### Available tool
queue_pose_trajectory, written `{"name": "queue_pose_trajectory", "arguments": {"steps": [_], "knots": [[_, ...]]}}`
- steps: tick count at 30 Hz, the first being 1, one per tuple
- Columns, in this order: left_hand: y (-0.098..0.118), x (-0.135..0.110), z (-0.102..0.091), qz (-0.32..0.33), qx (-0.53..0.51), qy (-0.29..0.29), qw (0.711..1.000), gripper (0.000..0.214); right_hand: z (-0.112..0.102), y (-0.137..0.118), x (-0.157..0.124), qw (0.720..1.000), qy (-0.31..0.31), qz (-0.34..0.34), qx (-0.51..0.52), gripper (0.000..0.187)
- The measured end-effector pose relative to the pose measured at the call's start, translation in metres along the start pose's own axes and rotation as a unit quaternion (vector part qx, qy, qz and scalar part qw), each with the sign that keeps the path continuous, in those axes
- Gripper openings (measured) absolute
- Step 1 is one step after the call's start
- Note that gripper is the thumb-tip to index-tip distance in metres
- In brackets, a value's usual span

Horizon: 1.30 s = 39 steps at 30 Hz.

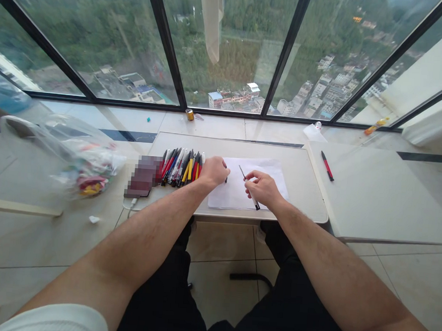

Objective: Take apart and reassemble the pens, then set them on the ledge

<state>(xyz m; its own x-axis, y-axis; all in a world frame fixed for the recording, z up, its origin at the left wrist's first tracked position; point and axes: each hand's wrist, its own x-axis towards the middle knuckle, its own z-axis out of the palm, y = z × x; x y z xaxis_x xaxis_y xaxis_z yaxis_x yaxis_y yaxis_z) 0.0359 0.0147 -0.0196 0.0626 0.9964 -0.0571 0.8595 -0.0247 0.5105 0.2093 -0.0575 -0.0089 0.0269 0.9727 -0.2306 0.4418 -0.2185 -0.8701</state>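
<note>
My right hand (264, 188) is closed around a pen (255, 203) over the paper. A thin dark rod, like a refill, sticks out of the pen toward the upper left, and its black end points down toward me. My left hand (215, 170) is closed at the left edge of the white sheet of paper (226, 198), pinching a small dark pen part (226, 179), mostly hidden by the fingers. Just left of that hand lies a row of several pens (181, 168) in red, yellow, black, blue and clear.
A phone (141, 177) with a cable lies left of the pens on the white table (275, 150). A red and black pen (327, 166) rests on a second table to the right. A clear plastic bag (88, 164) hangs at left; a small can (189, 114) stands by the window.
</note>
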Motion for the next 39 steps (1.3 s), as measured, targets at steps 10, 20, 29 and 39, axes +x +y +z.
{"name": "queue_pose_trajectory", "arguments": {"steps": [10,20,29,39], "knots": [[0.007,-0.003,-0.001,-0.005,0.008,0.005,1.000,0.018,-0.010,-0.003,-0.004,0.997,-0.001,0.050,0.054,0.011],[0.019,-0.085,-0.010,-0.080,-0.468,-0.161,0.865,0.039,0.009,-0.012,-0.017,0.973,-0.034,0.057,0.222,0.017],[0.006,-0.092,-0.010,-0.045,-0.460,-0.170,0.871,0.042,0.018,-0.017,-0.020,0.963,-0.037,0.063,0.260,0.023],[-0.010,-0.092,-0.008,0.002,-0.360,-0.149,0.921,0.034,0.023,-0.019,-0.016,0.986,-0.038,0.060,0.148,0.017]]}}
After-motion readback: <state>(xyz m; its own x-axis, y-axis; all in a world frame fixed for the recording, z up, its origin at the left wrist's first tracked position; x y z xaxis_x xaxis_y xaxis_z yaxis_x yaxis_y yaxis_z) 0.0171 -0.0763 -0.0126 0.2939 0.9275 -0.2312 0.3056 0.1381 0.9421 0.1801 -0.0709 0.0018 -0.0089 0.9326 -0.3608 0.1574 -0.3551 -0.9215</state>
